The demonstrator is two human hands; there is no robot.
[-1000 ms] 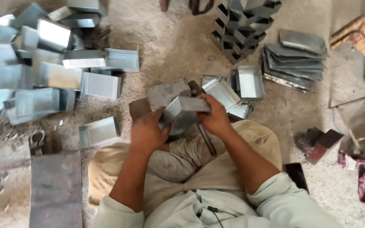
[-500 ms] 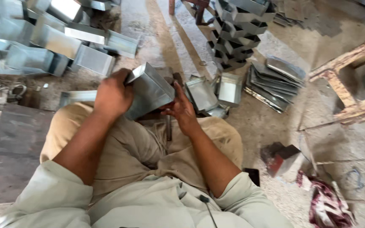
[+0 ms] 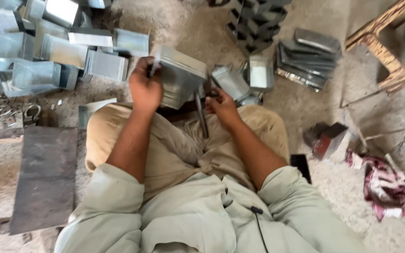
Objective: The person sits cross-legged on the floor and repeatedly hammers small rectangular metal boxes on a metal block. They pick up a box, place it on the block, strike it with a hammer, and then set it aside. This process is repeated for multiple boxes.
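Two hands work one metal box: my left hand grips its edge, fingers curled tight. My right hand, beside the box, closes on a hammer handle. Dozens of finished boxes lie left of it; flat sheets wait right.

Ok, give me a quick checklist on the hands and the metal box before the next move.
1. Left hand grips the sheet-metal box at its left edge: ok.
2. Right hand on the box: cannot tell, it sits beside the lower right corner.
3. Hammer within reach: ok, its handle lies across the lap by the right hand.
4. Box seams closed: cannot tell, blurred.
5. Box clear of the pile of folded boxes: ok.
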